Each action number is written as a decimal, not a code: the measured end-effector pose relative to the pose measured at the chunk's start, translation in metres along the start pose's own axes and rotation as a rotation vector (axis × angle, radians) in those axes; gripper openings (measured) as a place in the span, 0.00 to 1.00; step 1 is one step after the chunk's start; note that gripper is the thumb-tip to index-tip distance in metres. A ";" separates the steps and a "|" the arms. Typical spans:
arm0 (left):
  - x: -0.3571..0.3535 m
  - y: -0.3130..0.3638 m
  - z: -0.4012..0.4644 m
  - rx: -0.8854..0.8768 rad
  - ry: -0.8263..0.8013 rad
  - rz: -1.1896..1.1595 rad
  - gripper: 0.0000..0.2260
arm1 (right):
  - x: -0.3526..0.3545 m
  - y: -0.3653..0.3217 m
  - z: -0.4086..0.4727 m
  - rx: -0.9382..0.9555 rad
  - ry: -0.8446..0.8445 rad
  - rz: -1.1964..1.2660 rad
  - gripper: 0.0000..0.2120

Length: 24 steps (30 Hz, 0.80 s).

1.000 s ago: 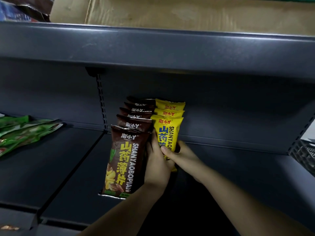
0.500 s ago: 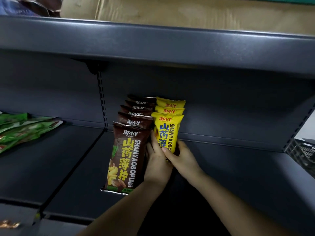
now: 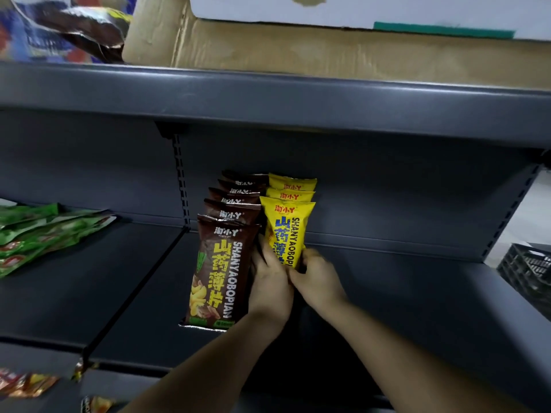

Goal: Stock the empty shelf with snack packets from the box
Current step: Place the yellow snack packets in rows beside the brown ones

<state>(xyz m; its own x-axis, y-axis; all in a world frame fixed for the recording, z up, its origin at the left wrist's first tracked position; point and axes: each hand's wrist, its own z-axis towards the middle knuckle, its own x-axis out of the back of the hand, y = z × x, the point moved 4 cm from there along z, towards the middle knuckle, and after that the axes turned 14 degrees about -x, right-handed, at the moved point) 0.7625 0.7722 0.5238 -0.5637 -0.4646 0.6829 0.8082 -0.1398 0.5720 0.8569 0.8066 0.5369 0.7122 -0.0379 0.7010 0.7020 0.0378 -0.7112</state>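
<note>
A dark grey metal shelf [image 3: 402,308] runs across the view, backed by a grey panel with a slotted upright strip [image 3: 181,180], and a second shelf [image 3: 268,99] sits above it. On that upper shelf stands a brown cardboard box [image 3: 328,52], with crumpled packets [image 3: 68,28] just beside it at the left. On the lower shelf, near the upright strip, stand two rows of snack packets, one behind another: five brown packets [image 3: 222,272] in the left row and three yellow packets [image 3: 287,228] in the right row, the two rows touching. The left hand [image 3: 269,281] lies between the rows with its fingers against the front yellow packet; whether they curl round it I cannot tell. The right hand [image 3: 317,275] curls its fingers round the lower right edge of the same packet and grips it. Well apart at the far left of the shelf lies a loose pile of green packets [image 3: 44,234]. At the right edge, beyond the shelf, a dark plastic crate [image 3: 527,272] shows. Blurred orange packets [image 3: 26,383] sit at the bottom left.
</note>
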 end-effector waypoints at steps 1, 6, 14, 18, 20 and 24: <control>0.002 0.003 -0.003 0.013 -0.020 0.023 0.35 | 0.002 0.000 -0.003 -0.003 0.008 -0.004 0.15; 0.013 0.019 -0.023 0.014 -0.073 0.131 0.32 | 0.022 0.002 -0.021 -0.047 0.034 -0.030 0.12; 0.014 0.067 -0.069 -0.220 0.105 0.161 0.20 | 0.056 0.024 -0.065 0.007 0.017 0.128 0.11; 0.015 0.098 -0.105 -0.321 0.147 0.057 0.17 | 0.082 0.042 -0.106 0.098 0.035 0.231 0.10; 0.013 0.109 -0.126 -0.308 0.164 -0.006 0.13 | 0.092 0.056 -0.132 0.168 0.025 0.255 0.09; -0.005 0.126 -0.175 -0.261 0.106 -0.141 0.07 | 0.099 0.102 -0.179 0.208 -0.057 0.235 0.07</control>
<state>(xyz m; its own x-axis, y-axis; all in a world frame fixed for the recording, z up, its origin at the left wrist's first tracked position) 0.8971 0.6042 0.5132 -0.6638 -0.5109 0.5462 0.7473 -0.4227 0.5128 0.9994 0.6278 0.5243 0.8496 0.0524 0.5249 0.4990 0.2426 -0.8320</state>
